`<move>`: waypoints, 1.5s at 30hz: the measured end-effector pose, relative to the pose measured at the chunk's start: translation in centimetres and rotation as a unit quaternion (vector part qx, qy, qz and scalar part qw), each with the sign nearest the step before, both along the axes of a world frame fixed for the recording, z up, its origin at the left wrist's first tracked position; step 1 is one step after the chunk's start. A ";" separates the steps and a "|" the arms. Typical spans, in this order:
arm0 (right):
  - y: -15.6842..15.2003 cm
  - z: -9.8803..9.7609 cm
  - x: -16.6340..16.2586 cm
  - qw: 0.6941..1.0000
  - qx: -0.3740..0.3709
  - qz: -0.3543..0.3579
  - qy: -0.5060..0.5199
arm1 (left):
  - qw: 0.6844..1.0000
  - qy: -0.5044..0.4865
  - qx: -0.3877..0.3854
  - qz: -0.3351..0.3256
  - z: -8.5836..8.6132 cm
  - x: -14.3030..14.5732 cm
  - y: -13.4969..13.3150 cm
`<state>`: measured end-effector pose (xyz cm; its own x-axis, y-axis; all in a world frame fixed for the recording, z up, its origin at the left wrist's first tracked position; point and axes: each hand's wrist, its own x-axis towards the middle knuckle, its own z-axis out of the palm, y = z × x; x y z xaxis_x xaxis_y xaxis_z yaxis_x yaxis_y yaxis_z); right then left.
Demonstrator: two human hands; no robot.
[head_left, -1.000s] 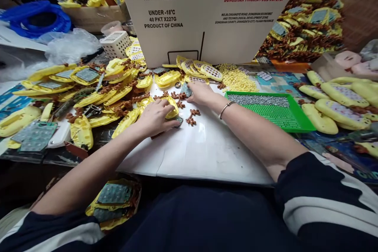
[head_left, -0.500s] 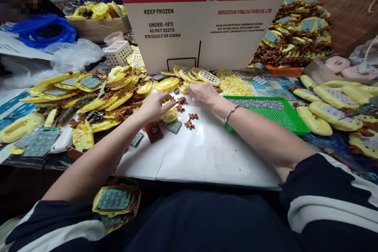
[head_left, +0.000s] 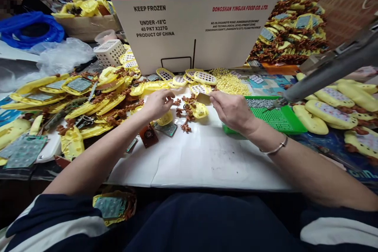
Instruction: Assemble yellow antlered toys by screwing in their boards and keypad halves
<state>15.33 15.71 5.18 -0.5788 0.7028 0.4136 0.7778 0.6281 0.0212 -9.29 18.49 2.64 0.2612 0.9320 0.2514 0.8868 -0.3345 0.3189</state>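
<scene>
My right hand (head_left: 233, 111) pinches a small flat brown board (head_left: 203, 99) between thumb and fingers, over the white work surface (head_left: 201, 161). Just below that board lies a yellow plastic shell half (head_left: 200, 110), with brown branching parts (head_left: 186, 124) beside it. To the left, my left hand (head_left: 158, 105) hovers with fingers loosely apart, and nothing shows between them. Beneath it are another yellow shell piece (head_left: 164, 119), a green circuit board (head_left: 167, 129) and a reddish-brown board with a round black part (head_left: 148, 136).
A green tray (head_left: 291, 122) of metal screws stands on the right, under a dark powered-driver-like arm (head_left: 325, 67). Yellow shells with boards (head_left: 79, 84) heap up left; finished-looking yellow cases (head_left: 330, 112) lie right. A white carton panel (head_left: 189, 19) stands behind small yellow buttons (head_left: 233, 83).
My right hand has drawn back right and toward me, now with the brown board. A yellow shell half now lies by the brown parts. The dark arm has entered at right.
</scene>
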 end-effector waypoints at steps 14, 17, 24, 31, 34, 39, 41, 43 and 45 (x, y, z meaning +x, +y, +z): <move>-8.7 -3.0 2.7 0.974 0.026 0.220 0.050 | 0.973 -0.134 0.105 -0.155 -3.4 3.5 -12.9; -5.6 -2.3 1.7 0.991 -0.046 0.111 0.058 | 0.974 -0.136 0.103 -0.148 -4.0 4.3 -14.1; -2.2 -1.0 -3.7 0.959 -0.198 0.102 -0.175 | 0.983 -0.031 0.130 -0.127 -4.5 5.5 -14.0; -2.2 -0.3 -3.4 0.965 -0.245 0.091 -0.032 | 0.988 -0.032 0.086 -0.126 -5.1 5.3 -14.1; -3.2 0.1 -1.3 0.949 -0.252 0.082 0.170 | 0.987 -0.056 0.069 -0.137 -4.5 4.6 -14.4; -6.6 -0.5 1.7 0.901 -0.257 0.083 0.338 | 0.981 -0.091 0.047 -0.164 -3.3 2.4 -14.3; -7.6 -1.0 2.0 0.893 -0.258 0.065 0.363 | 0.985 -0.090 0.069 -0.130 -3.0 2.2 -14.4; -8.2 -1.5 1.7 0.867 -0.281 0.049 0.409 | 0.985 -0.104 0.105 -0.094 -2.8 2.9 -14.7; -8.5 -1.8 1.0 0.812 -0.337 0.052 0.474 | 0.980 -0.156 0.084 -0.088 -2.7 4.4 -15.3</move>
